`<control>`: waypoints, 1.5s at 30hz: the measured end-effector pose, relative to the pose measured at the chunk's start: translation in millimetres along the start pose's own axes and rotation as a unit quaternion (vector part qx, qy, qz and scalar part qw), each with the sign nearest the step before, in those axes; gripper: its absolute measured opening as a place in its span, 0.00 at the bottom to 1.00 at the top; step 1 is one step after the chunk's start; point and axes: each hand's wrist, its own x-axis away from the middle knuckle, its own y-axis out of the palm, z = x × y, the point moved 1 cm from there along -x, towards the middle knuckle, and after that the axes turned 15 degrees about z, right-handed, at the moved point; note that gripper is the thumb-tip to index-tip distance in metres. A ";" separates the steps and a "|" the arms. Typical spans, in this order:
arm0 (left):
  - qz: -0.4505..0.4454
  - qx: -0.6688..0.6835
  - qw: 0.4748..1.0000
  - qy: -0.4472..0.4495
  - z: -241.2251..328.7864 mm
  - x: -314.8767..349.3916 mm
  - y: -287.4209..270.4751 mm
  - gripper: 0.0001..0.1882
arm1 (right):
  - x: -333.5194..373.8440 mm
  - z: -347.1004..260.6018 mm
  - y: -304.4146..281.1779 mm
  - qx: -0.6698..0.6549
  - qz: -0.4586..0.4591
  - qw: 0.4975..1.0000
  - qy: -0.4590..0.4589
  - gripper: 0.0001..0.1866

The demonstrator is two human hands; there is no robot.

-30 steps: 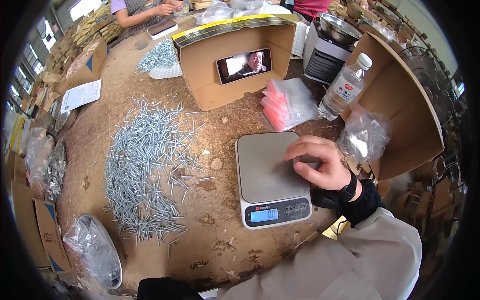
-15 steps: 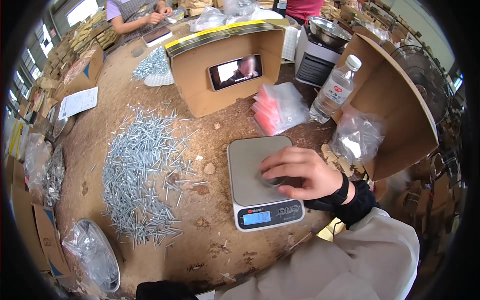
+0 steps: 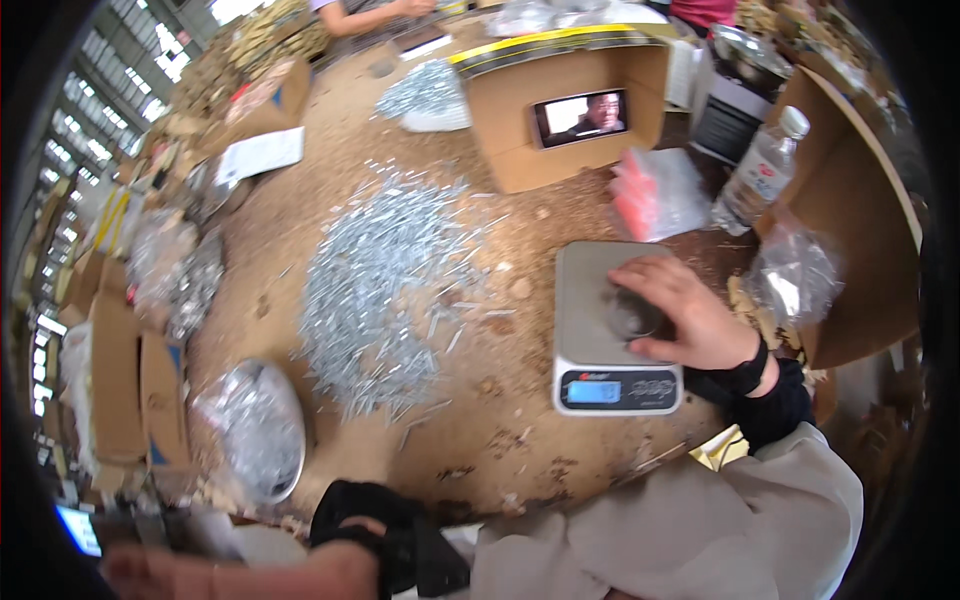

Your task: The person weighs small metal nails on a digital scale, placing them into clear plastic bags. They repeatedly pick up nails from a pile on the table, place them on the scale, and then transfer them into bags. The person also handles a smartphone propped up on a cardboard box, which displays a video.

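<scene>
At the right, my right hand (image 3: 690,310) curls its fingers and thumb around a small round metal cup (image 3: 632,316), partly hidden by the hand. The cup rests on the grey plate of a digital scale (image 3: 585,345) with a lit blue display. My left hand (image 3: 170,575) is at the lower left edge, its fingers smeared by motion, with a black cuff at the wrist. Nearest to it lies an oval metal dish (image 3: 299,455) with clear plastic bags (image 3: 250,425). A large loose heap of silvery screws or nails (image 3: 375,290) spreads left of the scale.
A cardboard box (image 3: 510,165) holds a propped phone (image 3: 580,117) playing video. Red-edged plastic bags (image 3: 660,195), a water bottle (image 3: 760,170) and another open box (image 3: 870,240) stand beyond the scale. A paper sheet (image 3: 262,155) lies far left; a co-worker's arm (image 3: 370,18) shows at the back.
The view has turned left, so the table's things sit further right. My left hand has come into view at the lower left. My right hand stays at the cup on the scale.
</scene>
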 end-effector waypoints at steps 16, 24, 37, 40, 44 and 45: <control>-0.579 -0.515 0.574 -0.266 -84.7 128.6 -139.4 0.30 | -26.6 -54.6 8.3 -0.028 -0.054 0.996 -0.058 0.44; -0.563 -0.390 0.662 -0.304 -91.4 137.1 -136.2 0.21 | -98.5 -90.2 117.9 0.141 -0.265 0.939 -0.166 0.33; -0.420 -0.383 0.715 -0.406 -98.4 149.3 -127.8 0.08 | -129.1 -71.1 182.0 -0.166 -0.198 0.957 -0.135 0.29; -0.347 -0.335 0.764 -0.429 -103.8 157.6 -131.1 0.08 | -136.2 -76.0 161.4 -0.199 -0.228 0.950 -0.079 0.39; -0.316 -0.372 0.818 -0.305 -100.0 134.8 -116.9 0.14 | -137.7 -64.9 145.2 -0.375 -0.232 0.890 0.121 0.43; -0.309 -0.382 0.818 -0.300 -98.4 132.8 -116.7 0.16 | -136.4 -59.5 142.8 -0.383 -0.222 0.888 0.122 0.44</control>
